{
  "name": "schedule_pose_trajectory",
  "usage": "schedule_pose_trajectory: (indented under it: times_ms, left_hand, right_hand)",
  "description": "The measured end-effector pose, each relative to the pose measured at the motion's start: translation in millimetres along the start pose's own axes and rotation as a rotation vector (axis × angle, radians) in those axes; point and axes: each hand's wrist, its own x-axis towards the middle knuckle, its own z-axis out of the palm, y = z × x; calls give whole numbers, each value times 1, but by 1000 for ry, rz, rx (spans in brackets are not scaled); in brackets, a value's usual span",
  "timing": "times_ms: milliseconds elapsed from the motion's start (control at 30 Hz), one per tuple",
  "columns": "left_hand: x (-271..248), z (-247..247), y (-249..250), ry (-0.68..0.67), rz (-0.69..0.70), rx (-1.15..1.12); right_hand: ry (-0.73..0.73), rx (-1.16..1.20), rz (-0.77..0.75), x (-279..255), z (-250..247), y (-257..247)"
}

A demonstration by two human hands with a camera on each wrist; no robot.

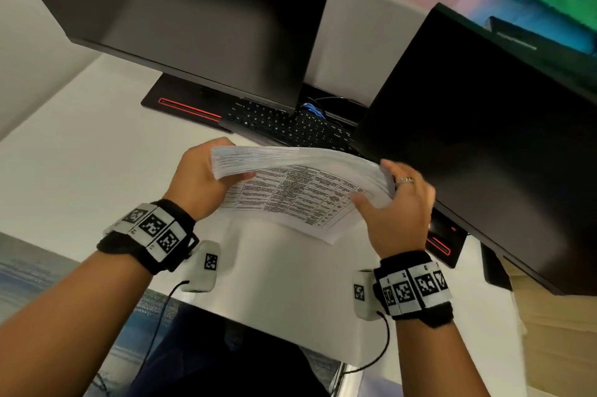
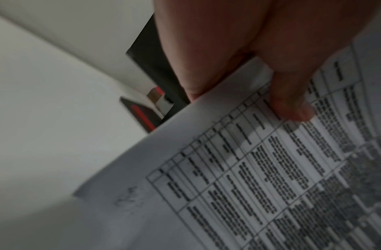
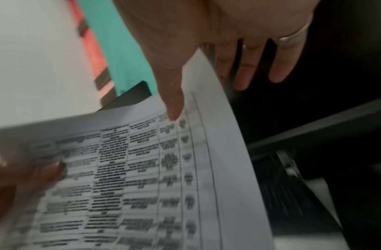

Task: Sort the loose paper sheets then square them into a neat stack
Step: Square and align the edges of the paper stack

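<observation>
My left grip point(image 1: 197, 177) and right grip point(image 1: 395, 206) pinched the sheets point(image 1: 300, 177) at opposite short edges above the bench point(image 1: 97, 170). Limp, slippery, likely fanning; edge holds suited squaring.

Looks like an office desk from my feed: two dark monitors point(image 1: 206, 18) point(image 1: 484, 125) on stands, black keyboard point(image 1: 290, 125) tucked between them, white desk point(image 1: 97, 170), grey partition point(image 1: 361, 41) behind, printed table sheets point(image 1: 290, 199) in hand.

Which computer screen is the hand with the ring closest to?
The right monitor. The ringed right hand sits just in front of its lower edge, while the left monitor stands farther off, beyond the papers.
</observation>
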Motion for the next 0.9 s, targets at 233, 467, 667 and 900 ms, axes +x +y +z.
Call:
schedule_pose_trajectory:
  times_ms: [233,467,667,900]
  left_hand:
    - [19,-35,105,-72,447,458]
    - [10,-67,70,351,387,242]
    - [2,-38,28,-160,-145,-584]
    - [-8,-4,33,171,-64,-253]
  right_hand:
    - [-237,110,-401,8,10,-76]
    - [-172,709,-166,10,2,-57]
    - [-215,954,26,7,10,-45]
    - [-51,952,28,-9,24,-44]
